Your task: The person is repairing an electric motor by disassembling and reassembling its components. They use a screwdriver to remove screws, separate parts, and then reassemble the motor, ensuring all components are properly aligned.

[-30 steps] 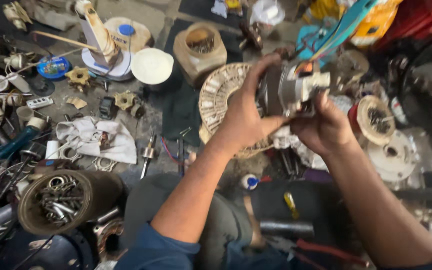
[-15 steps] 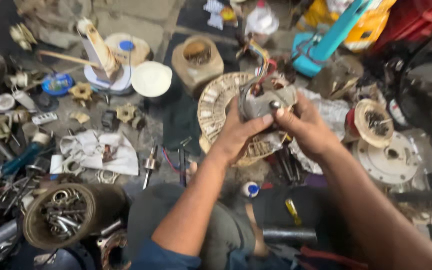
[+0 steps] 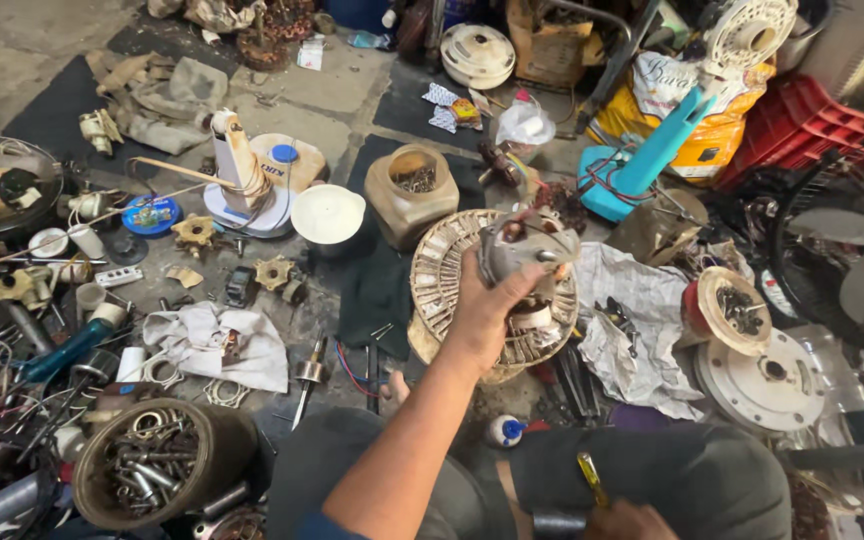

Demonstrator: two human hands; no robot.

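Head view: left hand (image 3: pixel 482 310) alone now grips the motor housing (image 3: pixel 524 250); right hand (image 3: pixel 627 520) has dropped to the yellow-handled screwdriver (image 3: pixel 590 478) by the lap, its grip unclear.

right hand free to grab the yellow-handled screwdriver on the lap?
Probably yes. The right hand sits low at the frame's bottom edge, holding nothing visible, right beside the yellow-handled screwdriver on the dark lap, with nothing between them. The left hand has its grip on the metal motor part.

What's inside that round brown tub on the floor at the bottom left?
The brown tub is heaped with metal rings, bolts and other small metal parts. Whatever lies beneath that top layer, and the tub's bottom, is covered and cannot be seen.
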